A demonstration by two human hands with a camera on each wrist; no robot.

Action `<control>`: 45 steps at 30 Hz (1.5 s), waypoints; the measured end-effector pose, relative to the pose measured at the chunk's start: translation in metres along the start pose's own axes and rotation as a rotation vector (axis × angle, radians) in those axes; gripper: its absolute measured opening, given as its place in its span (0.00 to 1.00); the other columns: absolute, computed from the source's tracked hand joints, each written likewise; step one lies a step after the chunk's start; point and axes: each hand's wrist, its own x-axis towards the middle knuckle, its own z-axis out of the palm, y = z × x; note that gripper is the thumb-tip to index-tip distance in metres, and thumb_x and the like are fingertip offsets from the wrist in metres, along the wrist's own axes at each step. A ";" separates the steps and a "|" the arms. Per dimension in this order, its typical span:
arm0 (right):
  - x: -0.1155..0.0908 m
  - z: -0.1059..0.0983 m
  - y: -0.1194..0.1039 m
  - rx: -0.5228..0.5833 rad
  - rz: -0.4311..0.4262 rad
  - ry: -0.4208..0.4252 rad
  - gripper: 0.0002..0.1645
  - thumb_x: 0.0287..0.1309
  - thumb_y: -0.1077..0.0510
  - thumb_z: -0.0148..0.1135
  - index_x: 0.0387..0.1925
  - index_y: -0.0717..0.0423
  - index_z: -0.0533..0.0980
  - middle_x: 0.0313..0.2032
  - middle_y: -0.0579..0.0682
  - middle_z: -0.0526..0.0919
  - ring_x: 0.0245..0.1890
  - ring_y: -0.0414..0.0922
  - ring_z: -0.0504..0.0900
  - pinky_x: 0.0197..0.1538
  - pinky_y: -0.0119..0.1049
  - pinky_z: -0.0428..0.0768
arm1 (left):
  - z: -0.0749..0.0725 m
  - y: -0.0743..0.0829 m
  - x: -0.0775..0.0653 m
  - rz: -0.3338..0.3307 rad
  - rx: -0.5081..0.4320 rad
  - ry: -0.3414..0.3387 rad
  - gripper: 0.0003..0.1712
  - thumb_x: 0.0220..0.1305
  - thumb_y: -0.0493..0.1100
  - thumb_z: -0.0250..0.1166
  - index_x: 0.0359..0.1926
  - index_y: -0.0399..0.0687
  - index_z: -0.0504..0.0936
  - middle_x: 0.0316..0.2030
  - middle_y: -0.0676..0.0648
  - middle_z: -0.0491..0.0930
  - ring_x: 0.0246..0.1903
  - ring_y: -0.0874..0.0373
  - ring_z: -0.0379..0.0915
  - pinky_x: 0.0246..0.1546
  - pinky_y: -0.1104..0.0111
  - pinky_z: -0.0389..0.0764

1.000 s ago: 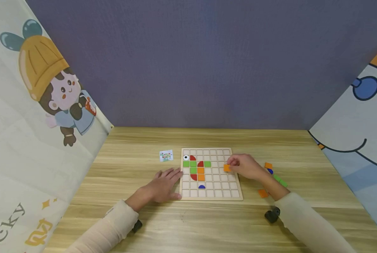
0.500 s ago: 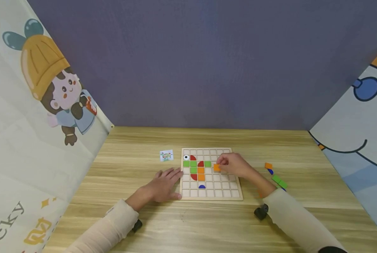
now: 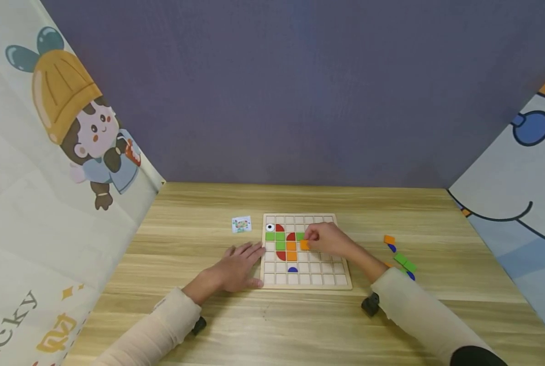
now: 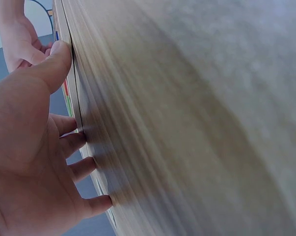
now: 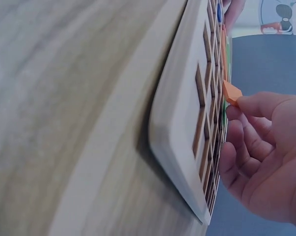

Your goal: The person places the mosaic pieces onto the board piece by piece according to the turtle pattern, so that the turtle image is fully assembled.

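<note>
A wooden grid board lies on the table, bearing green, red and orange tiles, a round eye piece and a blue half-round piece. My right hand pinches an orange square tile between thumb and fingers over the board's middle, just right of the placed orange tiles. In the right wrist view the pinched orange tile tilts close over the grid. My left hand rests with spread fingers against the board's left edge; the left wrist view shows its thumb at that edge.
A small picture card lies beyond the left hand. Right of the board are loose tiles: an orange one, a blue piece, green squares and others partly under the right sleeve. A dark upright panel stands behind the table.
My right hand has moved left across the board with the orange tile, from its right side to beside the placed orange tiles. The left hand stays at the board's left edge.
</note>
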 end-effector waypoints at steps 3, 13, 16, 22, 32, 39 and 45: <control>0.001 0.001 -0.002 0.003 0.008 -0.005 0.04 0.60 0.62 0.68 0.37 0.52 0.83 0.31 0.43 0.87 0.32 0.37 0.81 0.40 0.33 0.81 | 0.000 0.000 0.000 0.002 -0.003 0.000 0.52 0.67 0.70 0.58 0.81 0.51 0.51 0.82 0.47 0.48 0.80 0.42 0.46 0.72 0.33 0.55; 0.002 0.004 -0.003 -0.013 -0.017 -0.003 0.04 0.60 0.62 0.68 0.37 0.52 0.83 0.30 0.42 0.86 0.30 0.36 0.80 0.40 0.34 0.80 | 0.000 0.000 0.001 0.015 -0.002 0.005 0.51 0.68 0.69 0.59 0.81 0.50 0.53 0.81 0.45 0.50 0.79 0.40 0.47 0.72 0.33 0.56; 0.002 0.004 -0.004 -0.023 -0.015 -0.007 0.04 0.61 0.61 0.68 0.38 0.52 0.83 0.30 0.42 0.86 0.31 0.36 0.81 0.40 0.34 0.81 | 0.000 -0.001 0.002 0.015 -0.001 0.006 0.51 0.68 0.70 0.58 0.81 0.50 0.53 0.81 0.45 0.50 0.79 0.40 0.47 0.72 0.33 0.56; 0.000 0.004 -0.007 -0.035 -0.013 -0.011 0.04 0.61 0.61 0.68 0.38 0.51 0.83 0.31 0.41 0.86 0.31 0.36 0.81 0.40 0.35 0.81 | 0.002 -0.002 0.002 0.015 0.002 0.006 0.51 0.68 0.70 0.58 0.81 0.51 0.52 0.81 0.46 0.50 0.79 0.41 0.47 0.72 0.33 0.56; -0.001 0.001 -0.007 -0.037 -0.025 -0.011 0.06 0.62 0.60 0.65 0.40 0.51 0.84 0.33 0.42 0.87 0.34 0.36 0.82 0.42 0.37 0.82 | 0.001 -0.001 0.002 0.010 -0.004 0.004 0.51 0.68 0.70 0.58 0.81 0.51 0.52 0.82 0.46 0.50 0.80 0.41 0.47 0.72 0.33 0.55; -0.004 -0.003 -0.003 -0.029 -0.028 -0.015 0.06 0.64 0.60 0.64 0.41 0.52 0.84 0.33 0.43 0.87 0.33 0.37 0.81 0.41 0.36 0.81 | 0.000 -0.001 0.001 0.005 -0.013 0.000 0.51 0.68 0.70 0.58 0.81 0.51 0.52 0.82 0.46 0.49 0.80 0.41 0.47 0.72 0.33 0.55; -0.008 -0.010 0.000 -0.038 -0.022 -0.012 0.07 0.66 0.59 0.64 0.43 0.53 0.84 0.35 0.44 0.87 0.34 0.38 0.81 0.42 0.36 0.82 | -0.001 0.000 0.001 0.000 -0.019 -0.001 0.51 0.67 0.69 0.59 0.81 0.50 0.53 0.81 0.47 0.50 0.80 0.41 0.47 0.73 0.34 0.55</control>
